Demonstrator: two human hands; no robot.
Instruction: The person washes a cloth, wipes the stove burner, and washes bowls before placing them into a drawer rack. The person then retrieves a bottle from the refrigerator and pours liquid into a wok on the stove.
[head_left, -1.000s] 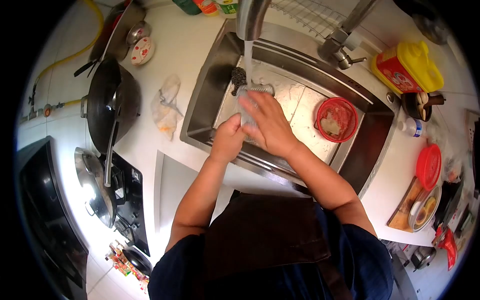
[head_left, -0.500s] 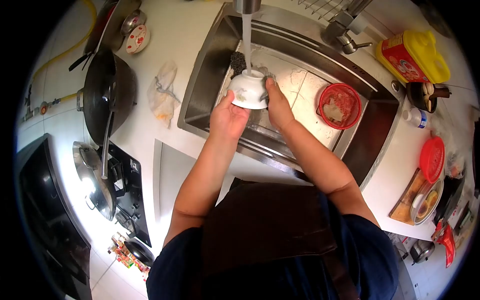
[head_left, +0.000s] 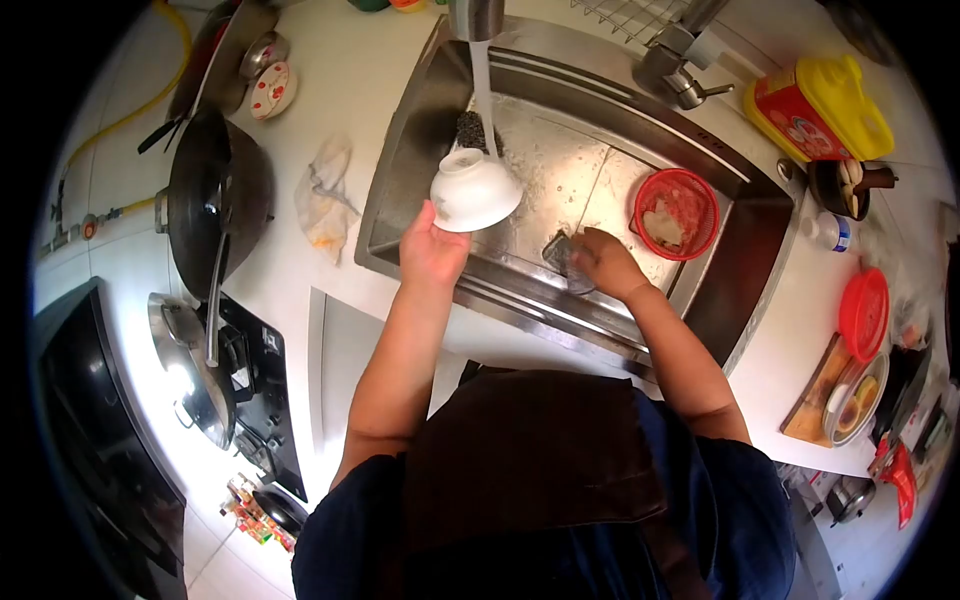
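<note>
My left hand (head_left: 436,254) grips a white bowl (head_left: 478,196), turned bottom up and tilted, over the left part of the sink (head_left: 385,205). A stream of water (head_left: 483,95) runs from the tap (head_left: 475,18) and meets the bowl's far side. Low over the sink's near middle, my right hand (head_left: 610,264) has its fingers closed at the edge of a dark grey cloth (head_left: 570,264), slightly blurred. Behind the bowl lies a dark mesh scouring pad (head_left: 470,130). To the right hand's right, a red strainer basket (head_left: 640,207) holds pale, wet scraps.
At left stand a wok (head_left: 190,200) and a crumpled plastic bag (head_left: 328,190). A tap lever (head_left: 712,93) and a yellow jug (head_left: 850,105) are beyond the sink's right side. A red lid (head_left: 864,314) and a cutting board (head_left: 803,405) lie on the right counter.
My right hand has left the bowl and moved right and nearer to me, with the grey cloth. My left hand has shifted slightly left with the bowl, now tilted more.
</note>
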